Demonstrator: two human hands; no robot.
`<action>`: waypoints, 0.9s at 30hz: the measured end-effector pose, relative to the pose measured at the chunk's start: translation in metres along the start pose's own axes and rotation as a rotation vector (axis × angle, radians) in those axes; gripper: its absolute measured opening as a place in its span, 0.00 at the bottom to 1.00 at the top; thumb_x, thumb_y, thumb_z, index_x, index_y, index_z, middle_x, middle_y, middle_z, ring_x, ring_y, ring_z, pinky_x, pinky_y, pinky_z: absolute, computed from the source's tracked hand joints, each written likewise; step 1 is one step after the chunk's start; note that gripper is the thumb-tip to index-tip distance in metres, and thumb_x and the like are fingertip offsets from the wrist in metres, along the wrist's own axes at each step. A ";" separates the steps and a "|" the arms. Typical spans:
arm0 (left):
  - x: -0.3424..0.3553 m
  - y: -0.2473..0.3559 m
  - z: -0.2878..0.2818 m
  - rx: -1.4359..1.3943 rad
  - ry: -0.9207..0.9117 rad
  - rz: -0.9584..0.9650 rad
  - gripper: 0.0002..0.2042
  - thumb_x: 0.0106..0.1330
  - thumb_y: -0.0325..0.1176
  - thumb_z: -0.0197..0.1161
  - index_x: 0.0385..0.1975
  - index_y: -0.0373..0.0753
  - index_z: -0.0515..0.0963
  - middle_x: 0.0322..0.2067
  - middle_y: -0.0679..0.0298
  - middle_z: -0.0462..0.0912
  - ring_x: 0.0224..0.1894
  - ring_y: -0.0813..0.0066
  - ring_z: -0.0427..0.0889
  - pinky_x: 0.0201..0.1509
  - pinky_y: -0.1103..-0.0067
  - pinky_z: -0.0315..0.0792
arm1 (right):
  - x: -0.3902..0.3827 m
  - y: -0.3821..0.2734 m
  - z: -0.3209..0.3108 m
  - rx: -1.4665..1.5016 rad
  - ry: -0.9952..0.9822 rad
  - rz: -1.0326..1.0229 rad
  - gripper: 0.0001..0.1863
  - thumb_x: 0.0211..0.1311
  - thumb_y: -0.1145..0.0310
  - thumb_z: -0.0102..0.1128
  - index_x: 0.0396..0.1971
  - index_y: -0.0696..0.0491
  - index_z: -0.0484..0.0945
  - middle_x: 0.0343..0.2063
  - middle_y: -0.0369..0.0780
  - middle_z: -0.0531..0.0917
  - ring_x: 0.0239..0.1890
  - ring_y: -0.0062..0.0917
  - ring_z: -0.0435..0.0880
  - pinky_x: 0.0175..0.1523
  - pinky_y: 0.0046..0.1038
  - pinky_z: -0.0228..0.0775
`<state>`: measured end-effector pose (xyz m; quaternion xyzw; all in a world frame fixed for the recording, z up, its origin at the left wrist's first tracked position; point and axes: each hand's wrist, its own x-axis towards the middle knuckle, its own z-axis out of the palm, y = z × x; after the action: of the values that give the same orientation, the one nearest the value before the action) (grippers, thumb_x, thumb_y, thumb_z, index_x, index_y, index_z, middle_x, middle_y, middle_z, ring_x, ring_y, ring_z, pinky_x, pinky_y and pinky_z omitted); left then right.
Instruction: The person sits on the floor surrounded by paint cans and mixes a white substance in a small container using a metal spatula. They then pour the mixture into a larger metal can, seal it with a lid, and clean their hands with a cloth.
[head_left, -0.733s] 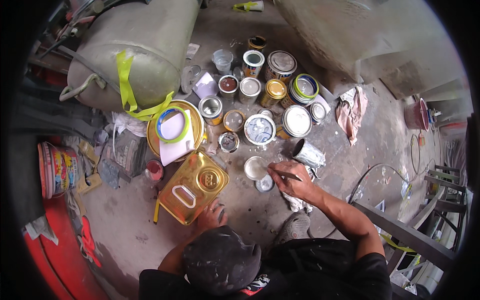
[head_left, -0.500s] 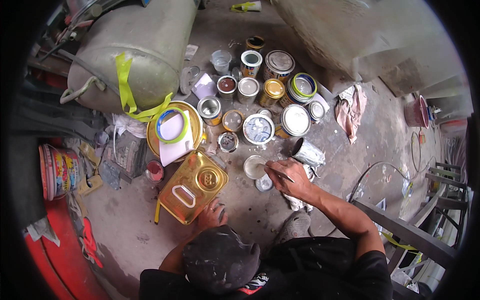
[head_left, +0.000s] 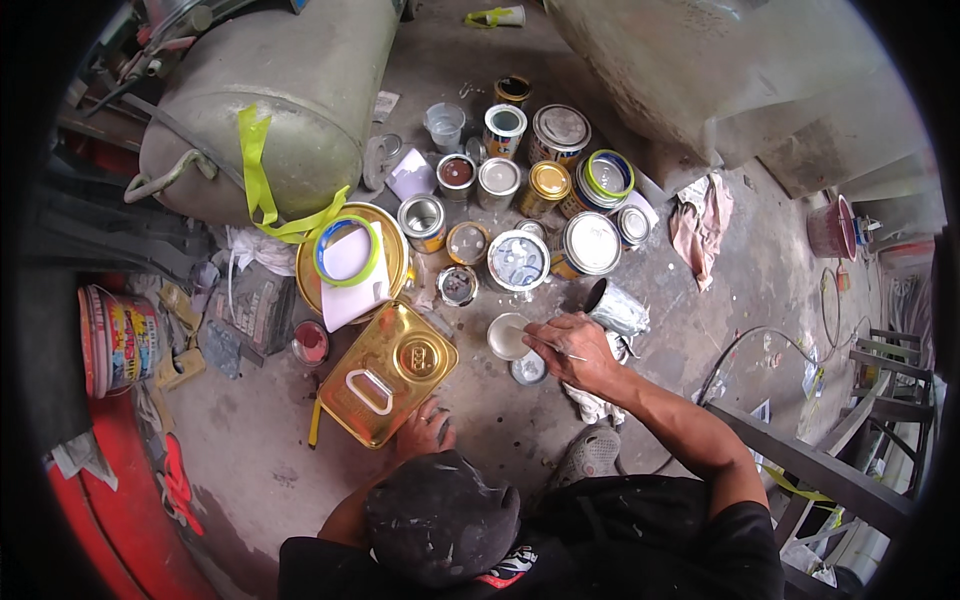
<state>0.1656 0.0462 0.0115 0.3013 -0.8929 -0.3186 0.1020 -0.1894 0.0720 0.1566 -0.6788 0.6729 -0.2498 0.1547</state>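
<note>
My right hand (head_left: 578,350) is closed around a thin stirring stick (head_left: 572,356). The stick's front end points into a small cup of pale grey-white paint (head_left: 507,337). Just below that cup sits a round silver lid or shallow tin (head_left: 528,370). On the left, a rectangular gold tin (head_left: 385,380) with a pale handle stands on the floor. My left hand (head_left: 424,432) lies against its lower right side, fingers apart; the fingertips are partly hidden. Above the cup are an open can with white paint residue (head_left: 518,262) and a white-lidded can (head_left: 590,243).
Several more paint cans cluster ahead, including a yellow-lidded one (head_left: 548,178). A big round gold lid (head_left: 303,275) bears tape rolls and paper. A tipped silver can (head_left: 620,305) and a white rag (head_left: 597,402) lie right. A metal frame (head_left: 815,460) stands lower right.
My right hand has shifted slightly left with the stick, whose visible back end now points more to the right. My left hand stays beside the gold tin.
</note>
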 end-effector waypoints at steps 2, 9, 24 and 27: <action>-0.001 -0.002 0.002 -0.009 0.006 0.000 0.15 0.57 0.38 0.68 0.43 0.40 0.82 0.56 0.54 0.77 0.64 0.51 0.70 0.71 0.52 0.59 | -0.001 -0.004 -0.001 0.075 -0.064 0.092 0.08 0.64 0.66 0.68 0.39 0.51 0.87 0.33 0.41 0.89 0.34 0.37 0.87 0.41 0.39 0.73; -0.004 -0.009 0.008 -0.011 0.026 0.027 0.16 0.57 0.38 0.68 0.43 0.39 0.82 0.56 0.53 0.77 0.64 0.50 0.70 0.70 0.53 0.61 | 0.000 -0.002 0.000 -0.013 -0.024 0.063 0.08 0.64 0.66 0.68 0.39 0.52 0.87 0.32 0.41 0.88 0.35 0.36 0.87 0.39 0.37 0.72; -0.007 -0.010 0.008 -0.025 0.007 0.011 0.16 0.57 0.39 0.67 0.44 0.39 0.82 0.57 0.54 0.77 0.64 0.50 0.70 0.69 0.53 0.60 | -0.002 -0.002 -0.001 -0.026 -0.042 0.061 0.08 0.63 0.67 0.69 0.39 0.53 0.87 0.29 0.41 0.87 0.33 0.36 0.86 0.39 0.37 0.72; -0.008 -0.011 0.010 -0.026 0.008 0.011 0.16 0.57 0.39 0.67 0.44 0.39 0.82 0.57 0.54 0.77 0.64 0.50 0.70 0.69 0.53 0.60 | 0.001 -0.002 0.002 0.016 0.016 0.030 0.07 0.63 0.67 0.68 0.38 0.53 0.87 0.29 0.41 0.87 0.32 0.36 0.86 0.39 0.37 0.71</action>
<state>0.1737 0.0492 -0.0034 0.2964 -0.8900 -0.3283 0.1111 -0.1867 0.0705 0.1562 -0.6652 0.6824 -0.2582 0.1585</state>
